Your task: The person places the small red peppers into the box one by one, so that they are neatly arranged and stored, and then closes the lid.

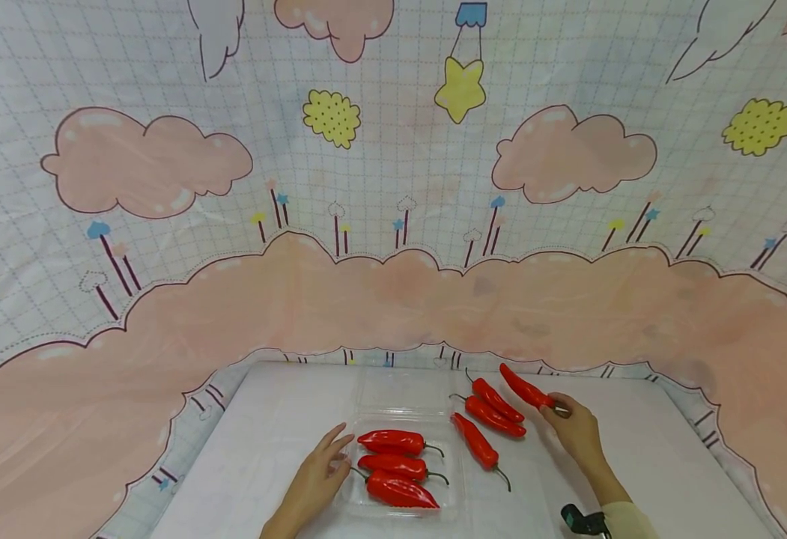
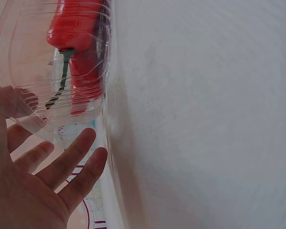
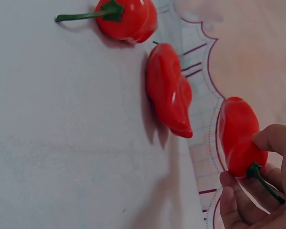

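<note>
Right wrist view: your right hand [image 3: 262,176] is holding a held pepper [image 3: 242,133], the grip pinching it near the green stem between thumb and fingers. In the head view, its tip is pointing away from you and to the left. Just left of it, a far pepper [image 1: 496,401] and a middle pepper [image 1: 494,416] are lying side by side on the white table [image 1: 245,449], stems pointing left and away; a near pepper [image 1: 477,442] is lying with its stem toward you. Farther left, a clear tray [image 1: 456,494] is holding three red peppers [image 1: 393,467] in a stack of rows, two stems facing right, the nearest facing left. A transparent lid [image 1: 403,391] is lying beyond it. Your left hand [image 1: 315,471] is resting at the tray's left side, its fingers spread; you cannot tell whether they are pressing the wall. A patterned cloth [image 1: 393,299] is hanging behind the table.
</note>
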Demonstrator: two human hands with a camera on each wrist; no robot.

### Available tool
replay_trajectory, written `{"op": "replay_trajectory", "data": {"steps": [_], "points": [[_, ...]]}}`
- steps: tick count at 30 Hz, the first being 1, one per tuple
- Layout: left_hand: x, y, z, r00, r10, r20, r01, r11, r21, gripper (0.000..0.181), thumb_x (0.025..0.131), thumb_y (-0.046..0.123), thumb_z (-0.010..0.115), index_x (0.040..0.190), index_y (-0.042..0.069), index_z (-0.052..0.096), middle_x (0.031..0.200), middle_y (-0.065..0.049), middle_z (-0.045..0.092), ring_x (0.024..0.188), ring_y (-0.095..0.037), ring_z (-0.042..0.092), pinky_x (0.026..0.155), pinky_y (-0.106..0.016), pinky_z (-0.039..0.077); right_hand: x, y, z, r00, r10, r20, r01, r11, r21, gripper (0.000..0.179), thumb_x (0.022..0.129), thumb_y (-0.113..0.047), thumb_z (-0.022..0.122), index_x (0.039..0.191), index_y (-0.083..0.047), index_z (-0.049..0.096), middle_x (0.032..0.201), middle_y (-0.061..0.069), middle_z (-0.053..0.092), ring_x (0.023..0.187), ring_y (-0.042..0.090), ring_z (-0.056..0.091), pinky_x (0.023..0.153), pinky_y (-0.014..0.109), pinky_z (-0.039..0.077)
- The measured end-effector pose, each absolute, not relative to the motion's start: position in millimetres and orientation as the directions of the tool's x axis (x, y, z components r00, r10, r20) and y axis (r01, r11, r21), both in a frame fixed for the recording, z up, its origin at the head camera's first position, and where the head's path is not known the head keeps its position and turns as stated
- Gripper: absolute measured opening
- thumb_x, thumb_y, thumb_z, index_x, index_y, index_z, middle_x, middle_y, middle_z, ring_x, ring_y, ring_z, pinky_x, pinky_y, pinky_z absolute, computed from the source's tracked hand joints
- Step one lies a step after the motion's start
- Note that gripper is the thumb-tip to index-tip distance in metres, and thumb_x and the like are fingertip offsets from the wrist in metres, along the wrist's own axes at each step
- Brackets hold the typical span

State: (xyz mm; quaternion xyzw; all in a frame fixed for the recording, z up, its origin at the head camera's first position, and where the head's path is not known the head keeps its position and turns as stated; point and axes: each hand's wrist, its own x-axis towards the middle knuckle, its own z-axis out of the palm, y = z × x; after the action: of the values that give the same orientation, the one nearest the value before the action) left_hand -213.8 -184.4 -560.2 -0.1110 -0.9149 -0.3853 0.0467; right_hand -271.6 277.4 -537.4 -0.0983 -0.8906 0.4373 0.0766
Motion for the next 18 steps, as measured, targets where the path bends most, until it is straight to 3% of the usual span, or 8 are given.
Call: {"op": "replay_trajectory", "data": {"steps": [18], "points": [[-214,-183,-560,-0.976,0.156,0.155,0.220,0.684,0.695,0.044,0.093,0.016,0.064,0.135,0.010,0.058,0.153,-0.007,0.044,0.105,-0.021,0.068,0.080,-0.030,0.059,-259,266,-517,-0.964,0.240,0.113,0.052,0.589,-0.806,0.047,0.096,-0.026,0.063,0.136,-0.003,0.055,0.131,0.027,0.060,0.116,0.042,0.062,0.093,0.048,0.055]]}}
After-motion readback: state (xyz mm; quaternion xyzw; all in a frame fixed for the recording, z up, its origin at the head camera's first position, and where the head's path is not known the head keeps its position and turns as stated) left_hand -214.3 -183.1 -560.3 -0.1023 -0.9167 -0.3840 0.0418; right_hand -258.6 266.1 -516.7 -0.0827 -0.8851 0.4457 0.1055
